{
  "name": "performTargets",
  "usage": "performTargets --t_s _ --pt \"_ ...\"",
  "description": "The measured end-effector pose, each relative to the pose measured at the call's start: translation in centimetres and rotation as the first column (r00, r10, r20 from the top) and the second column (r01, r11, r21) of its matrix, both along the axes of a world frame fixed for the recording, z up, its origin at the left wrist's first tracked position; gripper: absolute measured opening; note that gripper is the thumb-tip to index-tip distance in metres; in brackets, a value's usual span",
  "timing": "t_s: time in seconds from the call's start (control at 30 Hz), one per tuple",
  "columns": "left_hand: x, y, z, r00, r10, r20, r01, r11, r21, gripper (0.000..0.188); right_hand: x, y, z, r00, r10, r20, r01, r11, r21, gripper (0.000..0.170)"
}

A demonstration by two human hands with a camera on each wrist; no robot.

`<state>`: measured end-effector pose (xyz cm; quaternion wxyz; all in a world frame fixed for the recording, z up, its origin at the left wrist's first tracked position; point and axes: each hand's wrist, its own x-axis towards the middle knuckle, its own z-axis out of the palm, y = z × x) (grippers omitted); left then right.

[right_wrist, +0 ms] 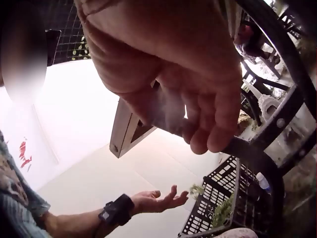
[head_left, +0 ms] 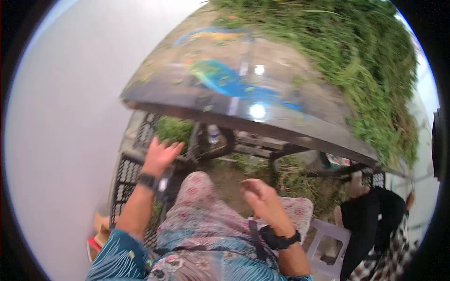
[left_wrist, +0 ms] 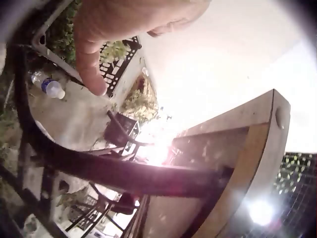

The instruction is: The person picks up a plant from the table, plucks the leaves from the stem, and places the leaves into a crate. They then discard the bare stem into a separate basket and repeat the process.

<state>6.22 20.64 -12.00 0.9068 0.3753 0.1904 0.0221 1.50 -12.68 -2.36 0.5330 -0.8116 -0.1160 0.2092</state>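
Observation:
My left hand (head_left: 161, 157) reaches out at the left below the table edge, its fingers spread and holding nothing. Beside it is a black plastic crate (right_wrist: 205, 206) with green plant stems (head_left: 173, 130) in it. A small tuft of green (right_wrist: 196, 190) shows just past the left fingertips in the right wrist view. My right hand (head_left: 265, 199) hovers above my lap, fingers loosely bent, with nothing seen in it. Overhead in the left wrist view, the left hand (left_wrist: 133, 22) partly covers the crate.
A large heap of cut greens (head_left: 356, 47) covers the right side of the table (head_left: 300, 65), and scraps lie at its left. A plastic bottle (head_left: 213, 134) stands underneath near dark curved legs. At the right are a pale stool (head_left: 323, 239) and another person's dark-clothed leg (head_left: 363, 220).

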Motion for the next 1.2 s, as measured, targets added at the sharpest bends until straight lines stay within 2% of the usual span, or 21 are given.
performTargets --t_s 0.03,0.1,0.17,0.23,0.3,0.33,0.37,0.4,0.43,0.47,0.5,0.57,0.7,0.8,0.9,1.0,1.1,1.13,1.2 --pt "-0.5 -1.1 1.6 0.923 0.125 -0.363 -0.282 0.861 -0.422 0.046 0.0 -0.4 0.4 1.0 0.014 -0.012 -0.014 1.0 -0.021 0.033" --pt "-1.6 -0.8 -1.3 0.959 -0.105 -0.262 -0.022 0.897 -0.441 0.039 -0.1 -1.4 0.8 0.999 -0.026 -0.046 0.028 0.999 0.031 0.032" --pt "-2.4 -3.1 0.1 0.962 -0.179 -0.206 0.076 0.901 -0.428 0.035 0.2 -2.2 1.5 0.996 -0.04 -0.076 0.046 0.996 0.082 0.03" --pt "-2.5 -5.6 2.4 0.931 -0.351 -0.098 0.301 0.893 -0.335 0.03 0.8 -3.6 3.7 0.994 -0.048 -0.102 0.06 0.991 0.123 0.028" --pt "-2.3 -8.6 6.5 0.827 -0.561 0.041 0.559 0.811 -0.172 0.028 1.4 -5.6 6.5 0.994 -0.112 -0.007 0.11 0.965 0.239 0.021" --pt "-2.3 -10.2 9.7 0.79 -0.612 0.045 0.614 0.788 -0.049 0.03 1.7 -6.8 8.2 0.985 -0.171 0.037 0.152 0.942 0.298 0.02" --pt "-1.9 -11.4 11.9 0.753 -0.653 0.079 0.653 0.757 0.031 0.029 2.0 -7.7 10.6 0.95 -0.308 0.055 0.28 0.916 0.289 0.019" --pt "-1.6 -12.5 13.7 0.715 -0.69 0.111 0.681 0.723 0.111 0.029 3.2 -9.3 11.5 0.898 -0.368 0.241 0.303 0.914 0.27 0.017" --pt "-1.3 -13.5 15.5 0.675 -0.724 0.141 0.699 0.689 0.192 0.028 4.2 -10.1 13.1 0.815 -0.48 0.325 0.437 0.877 0.199 0.017" --pt "-1.1 -14.7 17.4 0.672 -0.731 0.118 0.696 0.678 0.238 0.029 5.5 -11.4 14.2 0.732 -0.497 0.467 0.493 0.859 0.142 0.017" --pt "-0.5 -15.6 18.2 0.647 -0.748 0.148 0.693 0.658 0.295 0.028 6.4 -12.0 15.9 0.713 -0.519 0.471 0.56 0.826 0.062 0.021" --pt "1.0 -17.1 19.8 0.596 -0.775 0.21 0.665 0.623 0.41 0.027 8.4 -13.7 17.1 0.739 -0.465 0.487 0.486 0.869 0.092 0.025" --pt "4.7 -19.6 22.8 0.6 -0.736 0.314 0.33 0.585 0.741 0.021 11.5 -14.0 20.5 0.753 -0.353 0.555 0.433 0.901 -0.014 0.029" --pt "7.2 -21.6 21.5 0.667 -0.632 0.394 0.148 0.631 0.761 0.018 14.4 -13.3 21.5 0.78 -0.325 0.534 0.405 0.913 -0.037 0.033" --pt "7.5 -21.7 21.2 0.642 -0.682 0.352 0.133 0.551 0.824 0.016 19.0 -13.4 20.2 0.751 -0.212 0.625 0.375 0.917 -0.139 0.037" --pt "7.9 -21.5 20.4 0.654 -0.658 0.373 0.111 0.571 0.813 0.015 22.5 -12.4 18.6 0.715 -0.121 0.688 0.415 0.866 -0.279 0.042" --pt "7.9 -21.3 20.6 0.661 -0.658 0.361 0.082 0.541 0.837 0.015 24.3 -12.2 18.6 0.569 -0.263 0.779 0.547 0.829 -0.119 0.041" --pt "7.8 -21.3 20.7 0.664 -0.66 0.351 0.073 0.525 0.848 0.015 22.6 -11.0 20.2 0.507 -0.409 0.759 0.538 0.838 0.092 0.039" --pt "7.8 -21.3 20.7 0.66 -0.664 0.351 0.07 0.519 0.852 0.015 20.5 -10.1 22.6 0.462 -0.501 0.732 0.476 0.836 0.272 0.032"
